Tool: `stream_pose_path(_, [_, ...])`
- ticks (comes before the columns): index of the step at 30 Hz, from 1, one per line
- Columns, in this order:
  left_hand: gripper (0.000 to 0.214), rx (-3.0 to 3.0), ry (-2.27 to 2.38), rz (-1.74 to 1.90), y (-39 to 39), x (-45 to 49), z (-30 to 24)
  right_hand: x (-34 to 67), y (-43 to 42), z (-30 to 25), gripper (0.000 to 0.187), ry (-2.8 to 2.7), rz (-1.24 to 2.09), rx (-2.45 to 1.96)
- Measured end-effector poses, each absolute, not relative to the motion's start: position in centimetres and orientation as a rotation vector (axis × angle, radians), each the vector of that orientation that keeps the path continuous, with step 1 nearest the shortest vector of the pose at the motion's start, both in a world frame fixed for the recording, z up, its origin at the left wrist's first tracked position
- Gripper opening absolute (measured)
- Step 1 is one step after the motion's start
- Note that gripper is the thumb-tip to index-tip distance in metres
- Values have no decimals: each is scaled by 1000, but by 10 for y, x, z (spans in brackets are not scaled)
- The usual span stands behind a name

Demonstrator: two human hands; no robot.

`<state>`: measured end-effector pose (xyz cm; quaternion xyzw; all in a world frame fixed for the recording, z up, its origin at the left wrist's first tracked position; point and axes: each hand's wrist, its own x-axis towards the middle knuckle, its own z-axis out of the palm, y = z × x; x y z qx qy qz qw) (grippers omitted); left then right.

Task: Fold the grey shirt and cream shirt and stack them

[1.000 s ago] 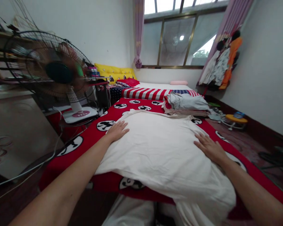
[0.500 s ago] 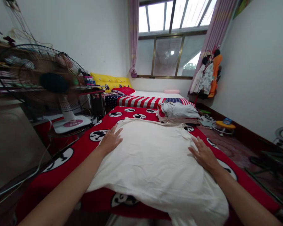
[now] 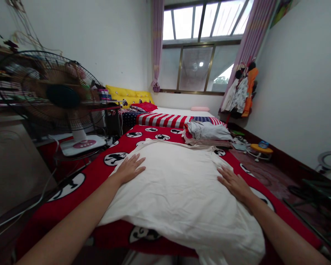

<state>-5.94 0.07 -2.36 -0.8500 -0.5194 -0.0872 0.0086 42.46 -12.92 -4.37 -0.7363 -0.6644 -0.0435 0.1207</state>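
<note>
The left hand [image 3: 130, 169] lies flat, fingers spread, on the left edge of a white cloth [image 3: 179, 191] at the middle of the frame. The right hand [image 3: 233, 183] lies the same way, palm down and fingers apart, on the cloth's right edge. Neither hand pinches any fabric. The cloth is spread over a red bed cover [image 3: 71, 191] with black-and-white round figures, and its near end hangs over the bed's edge at the bottom of the frame. Just beyond the cloth, right of centre, sits a pile of folded clothes [image 3: 208, 133]. A standing fan [image 3: 59, 103] fills the left side.
</note>
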Motion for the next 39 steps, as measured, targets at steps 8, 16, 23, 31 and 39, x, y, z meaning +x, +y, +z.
stream_pose_path(8, [66, -2598, -1570, -579, 4, -61, -25, 420, -136, -36, 54, -1783, -287, -2041])
stream_pose_path(16, [68, -2815, -1434, -415, 13, -59, -31, 421, -136, -37, 44, -1713, -230, -1905])
stream_pose_path(23, [71, -2726, -1536, -404, 23, -59, -39, 449, -160, -21, 40, -1334, -349, -2071])
stream_pose_path(31, [70, -2721, -1538, -462, 24, -59, -39, 435, -191, -12, 32, -1568, -224, -2321])
stream_pose_path(39, [68, -2712, -1537, -420, 20, -58, -38, 457, -207, -27, 33, -1499, -287, -2377])
